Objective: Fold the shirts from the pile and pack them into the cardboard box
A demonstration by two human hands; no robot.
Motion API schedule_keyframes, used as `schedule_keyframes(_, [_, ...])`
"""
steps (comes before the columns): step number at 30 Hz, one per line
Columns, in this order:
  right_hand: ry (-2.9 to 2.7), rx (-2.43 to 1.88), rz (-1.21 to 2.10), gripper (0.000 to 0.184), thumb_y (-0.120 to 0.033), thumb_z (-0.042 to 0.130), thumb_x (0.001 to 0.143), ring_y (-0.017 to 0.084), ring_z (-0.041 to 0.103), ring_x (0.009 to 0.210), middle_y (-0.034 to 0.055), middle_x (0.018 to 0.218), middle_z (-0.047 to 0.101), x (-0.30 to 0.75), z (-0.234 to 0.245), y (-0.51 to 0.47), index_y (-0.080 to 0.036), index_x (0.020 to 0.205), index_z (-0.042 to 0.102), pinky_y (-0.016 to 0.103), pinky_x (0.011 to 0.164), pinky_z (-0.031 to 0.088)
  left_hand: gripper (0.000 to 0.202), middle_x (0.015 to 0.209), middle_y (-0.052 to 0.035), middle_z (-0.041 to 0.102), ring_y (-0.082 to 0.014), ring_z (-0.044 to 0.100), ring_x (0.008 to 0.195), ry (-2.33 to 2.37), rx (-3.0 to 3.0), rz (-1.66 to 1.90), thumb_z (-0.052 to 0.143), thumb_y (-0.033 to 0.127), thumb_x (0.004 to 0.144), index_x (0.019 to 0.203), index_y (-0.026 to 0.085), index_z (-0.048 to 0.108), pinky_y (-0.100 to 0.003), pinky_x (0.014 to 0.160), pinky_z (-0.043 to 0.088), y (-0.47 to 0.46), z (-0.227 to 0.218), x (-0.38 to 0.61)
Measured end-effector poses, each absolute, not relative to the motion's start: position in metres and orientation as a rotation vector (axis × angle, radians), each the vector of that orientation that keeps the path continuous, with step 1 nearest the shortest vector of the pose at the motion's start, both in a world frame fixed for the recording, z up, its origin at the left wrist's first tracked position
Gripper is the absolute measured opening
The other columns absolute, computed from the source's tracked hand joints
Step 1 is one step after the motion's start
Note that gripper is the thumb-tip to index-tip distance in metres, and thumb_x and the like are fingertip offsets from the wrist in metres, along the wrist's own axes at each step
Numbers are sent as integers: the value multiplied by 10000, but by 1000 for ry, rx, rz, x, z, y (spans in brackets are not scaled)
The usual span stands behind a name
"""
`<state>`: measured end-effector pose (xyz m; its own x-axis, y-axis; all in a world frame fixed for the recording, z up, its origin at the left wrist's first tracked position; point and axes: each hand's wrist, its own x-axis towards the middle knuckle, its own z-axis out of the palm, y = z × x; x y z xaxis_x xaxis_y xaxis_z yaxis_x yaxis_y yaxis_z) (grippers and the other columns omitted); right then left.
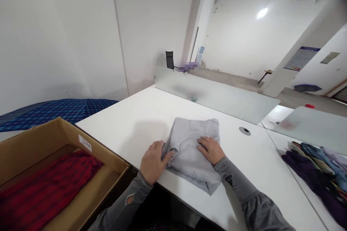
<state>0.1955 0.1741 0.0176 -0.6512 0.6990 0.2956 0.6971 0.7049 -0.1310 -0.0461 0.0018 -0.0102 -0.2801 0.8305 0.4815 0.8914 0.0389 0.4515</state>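
Note:
A folded light grey garment (189, 155) lies on the white table in front of me; whether it is a shirt or trousers I cannot tell. At its left edge, my left hand (154, 161) grips the cloth, thumb over a small opening in the folds and fingers curled along the side. My right hand (213, 150) rests palm down on the garment's right part, fingers stretched out and slightly apart. A lower corner of the cloth sticks out toward the table's front edge.
A cardboard box (108, 155) holding red and black checked cloth (62, 177) stands at the left. Behind it is a blue checked umbrella (67, 110). Frosted partitions (217, 95) line the table's (143, 108) back. Several dark clothes (311, 173) are piled at the right.

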Motion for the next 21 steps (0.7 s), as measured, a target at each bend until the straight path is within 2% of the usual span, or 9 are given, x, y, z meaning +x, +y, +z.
schedule_keyframes(2, [-2613, -1151, -73, 348, -406, 472, 938, 284, 575, 1005, 118, 1118, 654, 206, 12, 164, -189, 1123, 671, 438, 856, 466, 491, 1271, -141, 585, -294, 559, 1153, -2158, -1919, -957, 530, 485, 910, 1268, 151, 497, -417, 927, 474, 2, -12, -33])
schedule_keyframes(4, [-2554, -1215, -71, 346, -392, 468, 939, 285, 574, 985, 133, 1071, 652, 208, 10, 144, -163, 1103, 669, 443, 856, 470, 428, 1320, -133, 564, -293, 535, 1186, -2162, -1948, -825, 545, 353, 908, 1285, 157, 491, -432, 945, 451, 6, -14, -29])
schedule_keyframes(7, [-2536, -1111, 220, 332, -430, 478, 927, 256, 603, 897, 112, 940, 659, 215, 17, 109, -172, 965, 684, 408, 822, 494, 374, 1334, -127, 559, -289, 514, 1209, -2234, -1869, -678, 517, 221, 904, 1272, 158, 503, -440, 942, 436, 16, -14, -40])
schedule_keyframes(10, [-2360, -1107, 702, 398, -523, 466, 910, 188, 610, 693, 48, 729, 641, 247, 27, 83, -198, 778, 655, 317, 663, 514, 371, 1275, -143, 579, -305, 533, 1164, -2306, -1745, -635, 548, 310, 908, 1241, 148, 517, -432, 894, 450, 21, -10, -56])
schedule_keyframes(13, [-1823, -1516, 862, 474, -636, 522, 827, 171, 597, 566, 29, 600, 612, 300, 29, 74, -187, 711, 620, 284, 527, 498, 392, 1128, -139, 609, -299, 578, 1039, -2351, -1628, -731, 537, 457, 910, 1141, 141, 543, -397, 823, 463, 8, -8, -64])
schedule_keyframes(17, [-1342, -1824, 1143, 574, -716, 615, 704, 217, 650, 568, 89, 653, 667, 354, 24, 81, -145, 755, 635, 339, 544, 552, 402, 876, -68, 598, -226, 591, 805, -2456, -1589, -976, 406, 563, 940, 878, 186, 534, -337, 730, 446, -40, -12, -58])
schedule_keyframes(19, [-1338, -1840, 1245, 586, -717, 630, 692, 225, 654, 566, 101, 655, 674, 355, 25, 92, -137, 776, 641, 355, 561, 560, 427, 773, -38, 574, -204, 569, 724, -2565, -1637, -1049, 376, 579, 939, 786, 204, 512, -326, 702, 425, -65, -14, -48])
schedule_keyframes(21, [-1478, -1853, 1244, 556, -706, 639, 686, 225, 647, 554, 103, 625, 667, 340, 28, 109, -151, 720, 621, 352, 554, 548, 457, 722, -30, 573, -193, 562, 690, -2739, -1729, -1167, 377, 601, 923, 744, 204, 519, -318, 684, 417, -83, -16, -34])
